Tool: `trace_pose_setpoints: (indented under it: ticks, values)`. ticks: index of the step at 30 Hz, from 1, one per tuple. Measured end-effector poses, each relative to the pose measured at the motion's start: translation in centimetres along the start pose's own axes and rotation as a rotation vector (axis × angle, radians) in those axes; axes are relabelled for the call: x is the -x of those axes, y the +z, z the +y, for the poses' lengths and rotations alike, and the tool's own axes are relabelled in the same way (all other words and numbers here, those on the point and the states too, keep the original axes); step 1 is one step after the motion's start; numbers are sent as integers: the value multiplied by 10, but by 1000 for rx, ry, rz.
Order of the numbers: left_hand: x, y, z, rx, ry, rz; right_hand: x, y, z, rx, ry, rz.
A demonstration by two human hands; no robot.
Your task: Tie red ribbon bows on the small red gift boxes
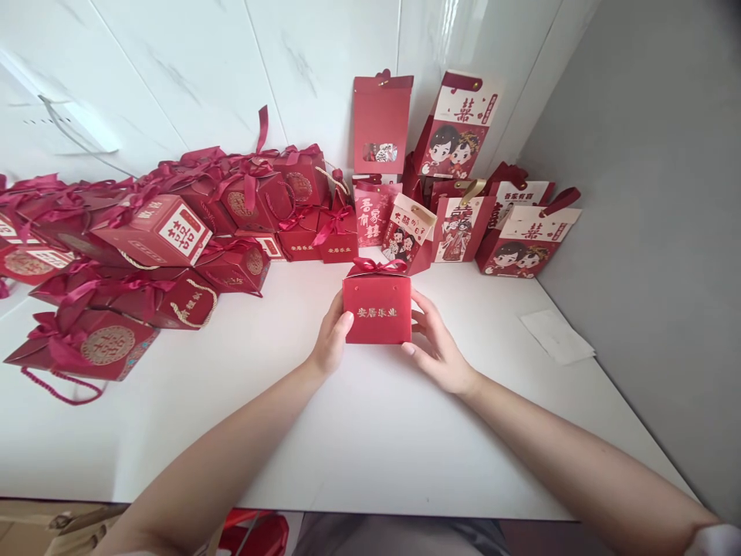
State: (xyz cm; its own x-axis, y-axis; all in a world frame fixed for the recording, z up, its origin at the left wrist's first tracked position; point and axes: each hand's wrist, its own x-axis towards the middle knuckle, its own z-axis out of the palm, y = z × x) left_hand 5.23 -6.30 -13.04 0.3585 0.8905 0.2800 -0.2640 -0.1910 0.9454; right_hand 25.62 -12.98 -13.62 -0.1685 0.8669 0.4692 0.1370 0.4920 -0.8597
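Note:
A small red gift box (377, 309) with gold characters and a ribbon bow on top stands upright on the white table (370, 440). My left hand (332, 337) grips its left side with the thumb on the front face. My right hand (437, 345) holds its right side, fingers curled round the edge. Both hands rest low on the table surface.
A heap of red ribboned gift boxes (174, 232) lies at the left and back. Several upright red bags with cartoon couples (524, 243) stand at the back right by the tiled wall. A white paper slip (556, 336) lies near the grey right wall.

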Motion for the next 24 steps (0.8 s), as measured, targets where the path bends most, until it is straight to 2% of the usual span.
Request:
trace_pose_setpoints:
  ticks: [4,6,11,17,20,22,24]
  values:
    - [-1,4,-1,-11,-191,104,-2,0,-1,250,-56,239]
    - [-3,5,-3,12,-258,163,-3,1,-2,325,-56,288]
    - [-4,1,0,181,-307,85,-1,4,-4,280,-109,194]
    - [0,10,14,373,-391,123,3,8,-1,128,-156,249]
    - [-5,13,23,501,-434,231,3,8,0,148,-174,283]
    - [-11,10,29,587,-404,312,3,7,0,157,-175,281]
    - [-17,3,32,648,-368,332,3,8,-1,136,-148,263]
